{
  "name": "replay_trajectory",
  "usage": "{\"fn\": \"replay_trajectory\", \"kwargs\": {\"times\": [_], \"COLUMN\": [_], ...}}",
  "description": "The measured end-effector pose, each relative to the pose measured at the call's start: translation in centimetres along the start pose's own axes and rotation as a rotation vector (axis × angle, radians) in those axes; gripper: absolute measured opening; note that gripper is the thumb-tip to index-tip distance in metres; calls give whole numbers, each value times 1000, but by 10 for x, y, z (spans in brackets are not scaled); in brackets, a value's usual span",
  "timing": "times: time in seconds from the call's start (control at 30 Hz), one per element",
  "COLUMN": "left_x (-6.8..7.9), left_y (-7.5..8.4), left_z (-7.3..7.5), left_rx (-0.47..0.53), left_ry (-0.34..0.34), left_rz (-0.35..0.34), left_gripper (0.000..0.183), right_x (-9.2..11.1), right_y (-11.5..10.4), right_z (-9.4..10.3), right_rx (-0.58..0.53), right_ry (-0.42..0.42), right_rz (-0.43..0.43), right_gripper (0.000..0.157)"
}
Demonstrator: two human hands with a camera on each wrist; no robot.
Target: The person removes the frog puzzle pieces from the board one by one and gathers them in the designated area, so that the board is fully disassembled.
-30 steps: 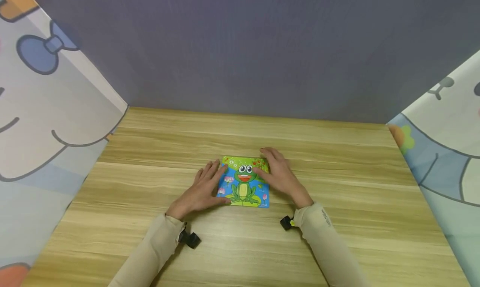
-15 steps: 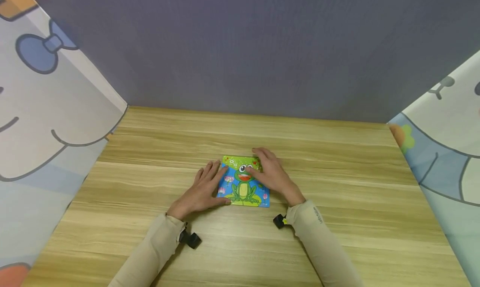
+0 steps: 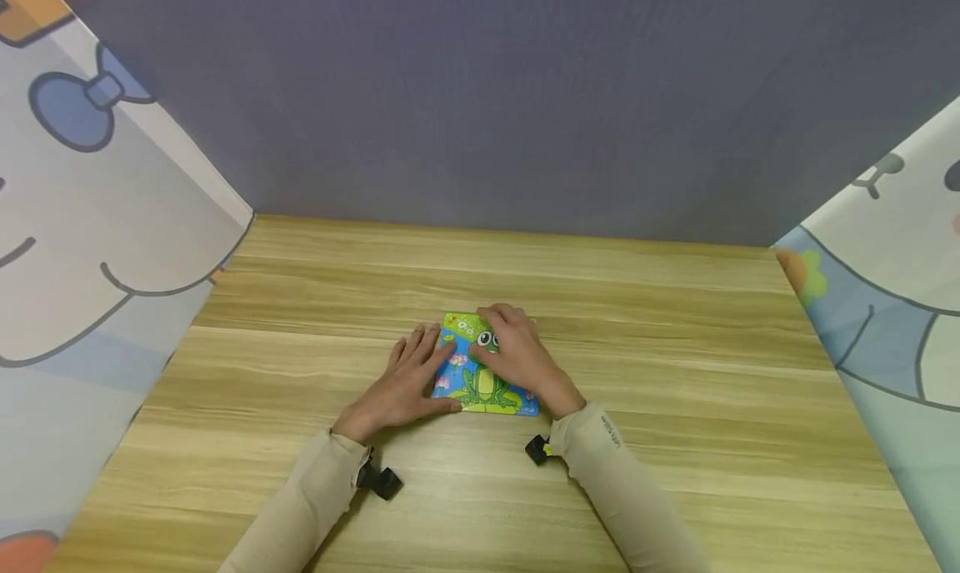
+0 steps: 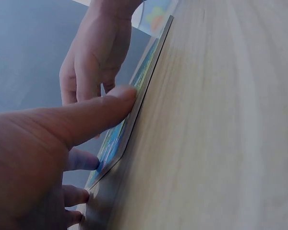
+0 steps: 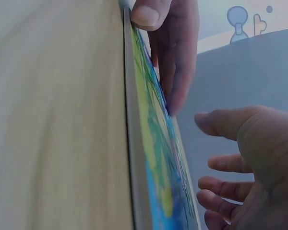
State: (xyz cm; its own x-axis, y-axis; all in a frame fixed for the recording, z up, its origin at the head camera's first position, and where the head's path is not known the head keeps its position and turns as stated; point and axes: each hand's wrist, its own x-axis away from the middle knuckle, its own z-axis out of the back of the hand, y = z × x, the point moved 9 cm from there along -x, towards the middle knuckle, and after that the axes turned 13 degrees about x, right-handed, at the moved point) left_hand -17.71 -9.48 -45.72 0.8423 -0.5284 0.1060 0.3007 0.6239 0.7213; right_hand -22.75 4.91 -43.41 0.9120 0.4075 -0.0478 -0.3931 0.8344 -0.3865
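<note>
Head view: a nearly square frog-picture board (image 3: 487, 387), with no marked long axis, lies flat on the wood-grain table (image 3: 675, 348). The left hand (image 3: 397, 387) spans its left side, thumb at the near corner, fingers extended rather than clenched; the board thus extends to that hand's right. The right hand (image 3: 519, 354) is over the far right part, partly covering the frog, its fingers loosely bent around nothing. Dark print on the right sleeve (image 3: 626, 490) seems to read "LetsSlim"; no lettering is legible on the board. Left wrist view: the left thumb rests on the board's near edge, the right hand beyond it. Right wrist view: a gap appears between the right hand and the board, making the left hand, in contact, the nearer.
</note>
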Motion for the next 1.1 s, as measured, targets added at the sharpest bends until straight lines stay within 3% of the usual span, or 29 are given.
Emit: {"fn": "replay_trajectory", "kwargs": {"times": [0.17,0.3,0.7,1.1], "left_x": [0,-1,1,1], "left_y": [0,1,2,4], "left_z": [-2,-3,1,1], "left_rx": [-33,-32,-89,-110], "left_ry": [-9,-8,21,57], "left_rz": [-3,-17,-41,-73], "left_gripper": [105,102,96,90], "right_x": [-5,-8,-11,-14], "right_y": [-4,-6,-8,-4], "right_z": [-9,-12,-16,-19], "right_rx": [6,40,43,25], "right_ry": [-48,-70,-31,-20], "right_rz": [-41,-50,-26,-67], "right_gripper": [59,56,60,56]}}
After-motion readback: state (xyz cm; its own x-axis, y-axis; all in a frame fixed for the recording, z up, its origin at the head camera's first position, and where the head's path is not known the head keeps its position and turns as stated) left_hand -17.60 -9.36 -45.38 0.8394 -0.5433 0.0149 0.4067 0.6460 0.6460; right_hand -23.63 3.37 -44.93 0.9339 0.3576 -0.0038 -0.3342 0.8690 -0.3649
